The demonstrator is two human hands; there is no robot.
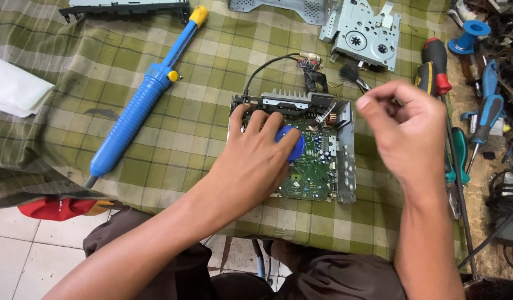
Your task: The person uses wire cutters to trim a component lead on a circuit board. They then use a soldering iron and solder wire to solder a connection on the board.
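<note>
A green circuit board in a grey metal frame [345, 161] lies on the checked cloth. My left hand [256, 155] rests on the board, its fingers on the black top edge and its thumb and palm around a blue round disc [294, 143]. My right hand [406, 133] hovers above the frame's right side, fingers curled and thumb pressed to the index finger. A small black brush [351, 73] shows just beyond its fingertips; whether the hand holds it is unclear. A metal tip [326, 114] leans on the board's upper right.
A blue and yellow desoldering pump [140, 100] lies to the left, a white cloth [15, 86] at the far left. A grey metal mechanism [367, 33] sits at the back. Screwdrivers [434, 66] and other tools crowd the right edge. The table's front edge runs below the board.
</note>
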